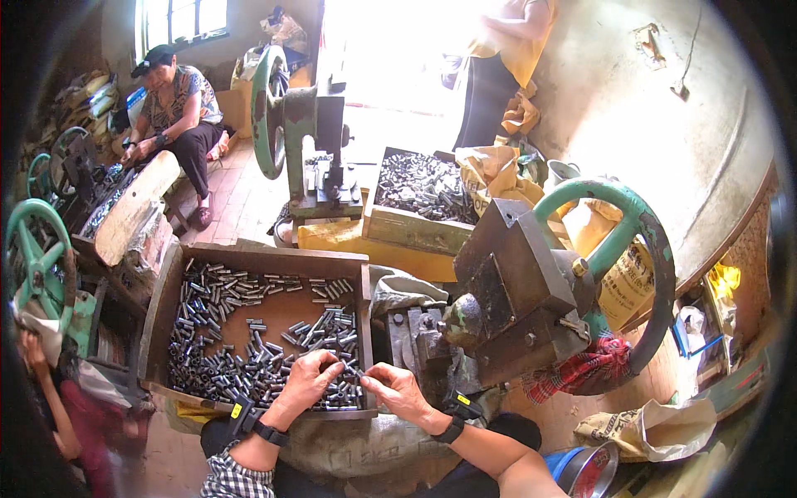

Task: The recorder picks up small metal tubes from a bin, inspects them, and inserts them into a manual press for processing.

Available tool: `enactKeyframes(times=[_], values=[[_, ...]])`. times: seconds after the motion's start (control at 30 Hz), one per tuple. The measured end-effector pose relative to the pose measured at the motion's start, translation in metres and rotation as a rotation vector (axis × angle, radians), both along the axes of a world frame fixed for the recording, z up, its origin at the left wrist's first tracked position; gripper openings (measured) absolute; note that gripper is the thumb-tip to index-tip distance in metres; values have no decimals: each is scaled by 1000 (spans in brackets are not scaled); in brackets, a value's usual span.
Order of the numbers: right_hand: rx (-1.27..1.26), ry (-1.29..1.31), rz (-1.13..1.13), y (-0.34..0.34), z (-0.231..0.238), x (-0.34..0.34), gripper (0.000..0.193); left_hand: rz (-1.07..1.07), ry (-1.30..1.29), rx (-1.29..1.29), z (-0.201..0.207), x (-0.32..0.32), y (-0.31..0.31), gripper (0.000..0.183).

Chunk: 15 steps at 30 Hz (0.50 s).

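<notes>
the left hand (pixel 309 382) is over the near right corner of a wooden tray (pixel 264 259), its thumb and forefinger brought close together. the right hand (pixel 398 392) is just beside it, at the tray's right wall, with thumb and fingertips pinched narrow. whether a small piece is held between the fingertips of either hand cannot be told. both wrists wear dark bands.

the short metal cylinders (pixel 224 375) lie loose in the tray, heaped along its left and near sides and sparser toward the far side; a bare brown patch shows in the middle. below the hands, a greyish sack (pixel 374 444) is spread.

to the right of the tray, near the right hand, is a dark metal press (pixel 519 282) with a green handwheel (pixel 638 217); a red checked cloth (pixel 585 371) is wrapped on the wheel's lower rim. beyond the tray stand a second press (pixel 300 137) and a wooden box (pixel 415 230) full of metal pieces. a person (pixel 178 108) sits at far left, leaning over other pieces, and another person (pixel 508 50) stands by the bright doorway.
</notes>
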State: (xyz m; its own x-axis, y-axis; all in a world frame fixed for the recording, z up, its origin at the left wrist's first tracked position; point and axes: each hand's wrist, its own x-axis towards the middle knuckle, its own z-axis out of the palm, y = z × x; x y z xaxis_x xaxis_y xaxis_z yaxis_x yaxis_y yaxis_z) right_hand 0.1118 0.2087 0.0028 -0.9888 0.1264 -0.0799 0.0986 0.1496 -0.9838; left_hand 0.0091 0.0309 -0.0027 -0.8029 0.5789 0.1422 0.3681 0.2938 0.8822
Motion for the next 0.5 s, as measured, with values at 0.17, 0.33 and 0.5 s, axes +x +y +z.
enactKeyframes(times=[0.17,0.33,0.5], values=[[-98,2,-12,1,-2,-1,20,-115,-333,107,-9,3,3,20],[-361,-47,21,-6,-5,1,17,-156,-348,122,-6,11,6,18],[-471,-88,60,-12,-6,8,18,-167,-491,142,-7,22,1,16]])
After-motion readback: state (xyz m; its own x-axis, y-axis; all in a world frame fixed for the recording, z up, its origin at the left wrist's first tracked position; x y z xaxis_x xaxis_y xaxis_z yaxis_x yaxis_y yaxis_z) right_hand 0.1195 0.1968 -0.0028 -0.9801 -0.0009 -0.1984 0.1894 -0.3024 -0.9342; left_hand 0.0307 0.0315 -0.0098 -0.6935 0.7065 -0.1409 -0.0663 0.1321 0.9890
